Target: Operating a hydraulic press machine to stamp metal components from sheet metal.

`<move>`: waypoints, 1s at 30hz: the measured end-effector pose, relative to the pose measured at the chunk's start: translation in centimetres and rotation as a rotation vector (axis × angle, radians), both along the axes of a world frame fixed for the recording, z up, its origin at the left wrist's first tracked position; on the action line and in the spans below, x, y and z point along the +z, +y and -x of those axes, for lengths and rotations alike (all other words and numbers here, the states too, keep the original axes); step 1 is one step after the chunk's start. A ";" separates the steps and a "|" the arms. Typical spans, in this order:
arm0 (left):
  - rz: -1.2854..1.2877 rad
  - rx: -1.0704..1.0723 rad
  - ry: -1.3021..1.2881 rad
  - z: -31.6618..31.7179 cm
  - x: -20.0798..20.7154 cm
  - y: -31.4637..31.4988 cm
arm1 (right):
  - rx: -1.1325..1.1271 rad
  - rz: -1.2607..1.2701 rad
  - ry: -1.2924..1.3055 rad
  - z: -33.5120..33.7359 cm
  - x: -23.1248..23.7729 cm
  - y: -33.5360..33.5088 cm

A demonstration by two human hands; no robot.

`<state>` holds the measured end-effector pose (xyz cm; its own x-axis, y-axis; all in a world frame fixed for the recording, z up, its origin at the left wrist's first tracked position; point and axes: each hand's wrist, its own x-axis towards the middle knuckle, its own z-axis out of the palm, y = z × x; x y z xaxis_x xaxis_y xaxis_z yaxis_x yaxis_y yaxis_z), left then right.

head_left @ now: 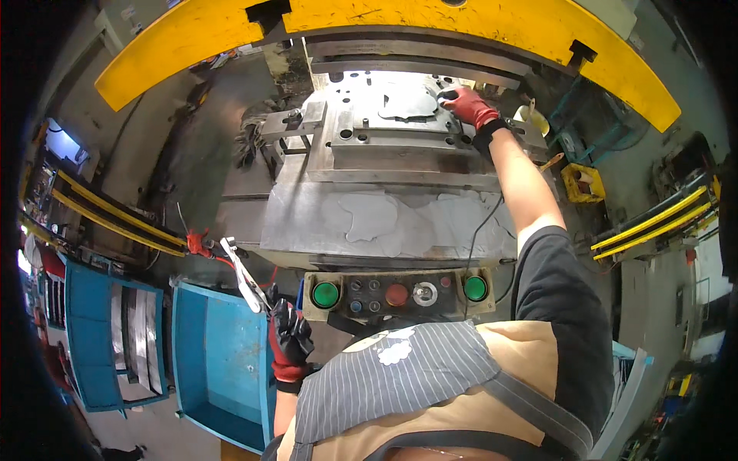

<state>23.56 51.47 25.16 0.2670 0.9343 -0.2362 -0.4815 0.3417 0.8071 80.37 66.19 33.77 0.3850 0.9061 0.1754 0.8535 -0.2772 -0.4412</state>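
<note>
My right hand (470, 107), in a red glove with dark fingertips, reaches far forward into the press. Its fingers close on the right edge of a flat grey sheet-metal piece (410, 103) with an irregular outline. That piece lies over the steel die (361, 158), with a dark shadow along its left side. My left hand (290, 334), gloved in red and black, is low at the left, beside a blue bin. It grips a long, pale metal piece (244, 276), seen nearly edge-on and pointing up and forward.
More flat cut sheets (367, 217) rest on the press bed in front of the die. Nearer is a control panel (396, 295) with green and red buttons. A blue bin (223, 346) stands at left. The yellow press ram (400, 17) spans the top. A yellow basket (582, 184) is at right.
</note>
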 end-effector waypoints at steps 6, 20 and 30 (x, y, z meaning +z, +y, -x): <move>-0.465 -0.061 0.494 -1.2 -0.9 1.0 | 0.214 -0.088 -0.296 7.3 1.4 0.0; -0.536 -0.040 0.703 0.9 -3.8 0.8 | -0.144 -0.239 -0.039 -4.7 -2.7 2.5; -0.342 -0.035 0.485 -2.2 -3.6 1.7 | 0.097 0.011 -0.484 4.3 0.8 0.1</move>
<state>25.77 53.18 21.53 0.2359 0.9714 -0.0257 -0.0230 0.0320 0.9992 76.09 66.24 34.58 0.1759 0.9365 0.3035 0.9818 -0.1892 0.0146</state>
